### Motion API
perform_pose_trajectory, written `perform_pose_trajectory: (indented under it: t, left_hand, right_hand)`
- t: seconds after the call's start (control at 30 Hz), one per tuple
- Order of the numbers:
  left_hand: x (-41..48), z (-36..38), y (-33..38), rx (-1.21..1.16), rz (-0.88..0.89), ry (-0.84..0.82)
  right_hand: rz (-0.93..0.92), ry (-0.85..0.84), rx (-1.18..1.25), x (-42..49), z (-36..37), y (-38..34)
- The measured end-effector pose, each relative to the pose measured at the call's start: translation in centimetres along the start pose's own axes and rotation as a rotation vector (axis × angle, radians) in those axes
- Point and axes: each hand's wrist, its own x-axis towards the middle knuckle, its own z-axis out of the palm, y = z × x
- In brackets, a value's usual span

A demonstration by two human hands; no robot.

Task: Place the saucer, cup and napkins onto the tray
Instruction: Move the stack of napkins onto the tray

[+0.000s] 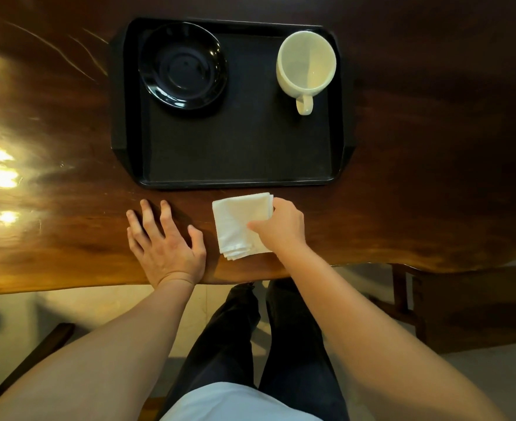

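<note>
I take the tray (235, 153) as my landmark. My left hand (165, 244) lies flat on the wooden surface (53, 117) just in front of the tray's near-left corner, fingers (147, 212) spread and released, gripping nothing; it looks like a brace. On the tray's far-left part sits the black saucer (183, 65), already placed. Just in front of the tray's near rim, around its middle, the folded stack of napkins (240, 223) lies on the surface, not yet on the tray. My right hand (281, 226) covers the stack's right edge, thumb on top, fingers curled down over that edge, apparently pinching the stack; I cannot see their tips. The cream cup (307, 63) stands upright in the tray's far-right part, handle toward me.

To do this well, I judge I should clamp every layer together, lift clear of the rim, and set the stack on the bare near half, away from saucer and cup.
</note>
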Motion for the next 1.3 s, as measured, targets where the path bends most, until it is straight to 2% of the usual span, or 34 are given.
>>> perform_pose_trajectory:
  t: [0.17,0.27,0.37,0.53,0.73,1.1,1.3]
  left_hand:
    - [0.0,-0.3,0.0,0.001,0.009,-0.012]
    - [0.0,-0.5,0.1,-0.001,0.008,-0.023]
    - [0.0,-0.4,0.1,0.002,0.004,-0.045]
    - [0.0,-0.4,-0.1,-0.004,0.007,-0.05]
    - [0.0,-0.4,0.0,-0.022,0.007,-0.029]
    - [0.0,-0.2,-0.1,-0.019,0.006,-0.013]
    - [-0.1,-0.2,-0.2,-0.029,0.008,-0.008]
  right_hand:
    - [0.182,-0.4,0.493,0.1,-2.2,0.2]
    - [0.204,-0.526,0.589,0.1,-3.0,0.7]
    - [0.188,-0.581,0.669,0.2,-3.4,0.7]
    - [0.123,-0.564,0.788,0.8,-4.2,-0.7]
    - [0.051,-0.428,0.821,3.1,-5.3,-3.0]
    - [0.213,-0.263,1.065,6.6,-4.9,-5.1]
    - [0.306,-0.183,1.041,7.0,-3.8,-6.4]
